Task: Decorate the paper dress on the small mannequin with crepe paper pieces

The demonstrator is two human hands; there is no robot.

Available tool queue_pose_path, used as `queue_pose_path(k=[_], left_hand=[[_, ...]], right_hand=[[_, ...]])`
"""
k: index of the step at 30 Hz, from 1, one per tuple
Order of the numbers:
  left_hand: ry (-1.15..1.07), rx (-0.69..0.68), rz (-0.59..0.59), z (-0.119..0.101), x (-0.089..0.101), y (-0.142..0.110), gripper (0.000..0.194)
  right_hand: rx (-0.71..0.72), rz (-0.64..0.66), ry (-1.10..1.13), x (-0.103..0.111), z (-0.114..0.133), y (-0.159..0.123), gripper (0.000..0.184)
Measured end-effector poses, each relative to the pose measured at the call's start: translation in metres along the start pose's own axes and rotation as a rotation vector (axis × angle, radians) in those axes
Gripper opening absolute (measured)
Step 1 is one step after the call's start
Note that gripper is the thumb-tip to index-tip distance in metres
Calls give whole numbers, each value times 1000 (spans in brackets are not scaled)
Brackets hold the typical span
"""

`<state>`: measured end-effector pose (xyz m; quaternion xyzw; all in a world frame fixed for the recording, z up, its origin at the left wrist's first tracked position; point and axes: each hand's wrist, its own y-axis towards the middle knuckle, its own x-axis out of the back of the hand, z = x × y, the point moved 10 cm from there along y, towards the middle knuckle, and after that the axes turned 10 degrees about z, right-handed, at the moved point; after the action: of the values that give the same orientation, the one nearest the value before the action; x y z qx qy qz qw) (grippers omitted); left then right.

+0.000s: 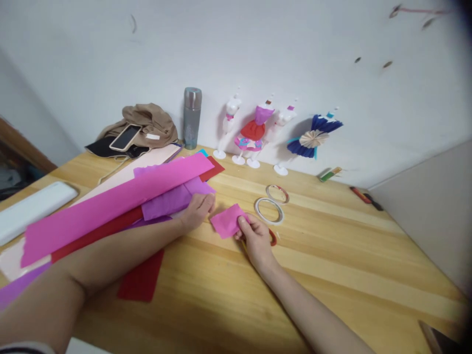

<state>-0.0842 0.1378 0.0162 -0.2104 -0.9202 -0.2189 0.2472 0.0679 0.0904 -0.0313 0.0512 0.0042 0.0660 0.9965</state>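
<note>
Between the thumb and fingers of my right hand is a small pink piece of crepe paper. Partly hidden under that hand is a thing with a red-orange loop, perhaps a scissors handle. My left hand has its fingers curled together at the right end of a purple crepe paper sheet; whatever they pinch is hidden. A long magenta paper strip lies across the pile, over dark red paper and pale pink paper.
Two tape rolls, one white and one thinner, lie beyond my right hand. Along the wall stand a thermos and several mini dress forms, one wearing a blue paper dress. A phone rests on brown cloth; a white case lies left.
</note>
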Motion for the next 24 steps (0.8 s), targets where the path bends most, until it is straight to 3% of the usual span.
queue_pose_path(k=[4,8,14,17,20,22,24], left_hand=[[110,-81,68,-14,-6,-2,46],[185,-262,102,-31,-13,-6,41],[466,-374,153,-39,-28,-11,38],[615,-273,195,-36,-30,-5,34],[810,-66,248,-22,-19,7,21],[955,125,224,-7,3,14,23],[1038,336,197,12,30,17,46]], right_hand=[[0,28,-16,1,-6,1,44],[84,110,-183,-7,10,-2,36],[462,318,-646,-43,52,-20,17],[600,393,-771,-56,56,-29,19],[587,398,-804,-57,51,-28,18],[551,371,-795,-54,48,-25,16],[517,342,-800,-51,46,-22,20]])
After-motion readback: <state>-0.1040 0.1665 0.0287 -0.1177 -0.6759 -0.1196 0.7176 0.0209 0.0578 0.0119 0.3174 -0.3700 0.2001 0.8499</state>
